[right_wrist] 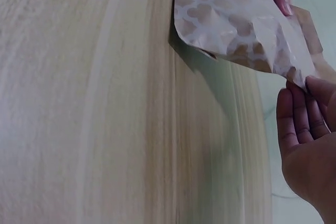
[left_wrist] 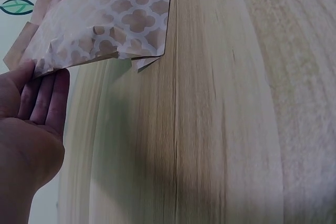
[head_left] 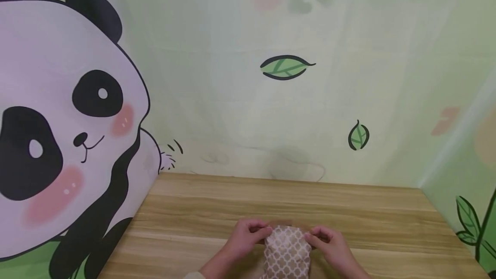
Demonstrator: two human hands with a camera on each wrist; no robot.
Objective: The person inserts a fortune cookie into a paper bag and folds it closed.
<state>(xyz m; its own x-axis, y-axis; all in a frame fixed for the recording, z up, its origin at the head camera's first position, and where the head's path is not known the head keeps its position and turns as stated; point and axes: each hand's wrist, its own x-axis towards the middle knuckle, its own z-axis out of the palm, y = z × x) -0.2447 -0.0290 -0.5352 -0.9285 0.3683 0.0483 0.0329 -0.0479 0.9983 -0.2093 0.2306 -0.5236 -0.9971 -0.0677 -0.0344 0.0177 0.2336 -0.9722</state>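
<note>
A brown paper bag [head_left: 287, 251] with a white quatrefoil pattern stands out at the front middle of the table, creased and partly cut off by the lower frame edge. My left hand [head_left: 248, 237] pinches its far left corner between thumb and fingers. At the far right corner my right hand [head_left: 329, 244] pinches the paper likewise. Plain brown flaps stick out past the pinched end, seen beside the left hand [left_wrist: 32, 124] in the left wrist view. The right wrist view shows the bag's [right_wrist: 231, 19] far end raised off the table, the right hand [right_wrist: 310, 145] beneath its corner.
The wood-grain table [head_left: 217, 201] runs back to a pale green cloth backdrop [head_left: 209, 98] with printed leaves. A large printed panda [head_left: 50, 76] covers the left side panel. On the right, another printed panel [head_left: 465, 150] borders the table.
</note>
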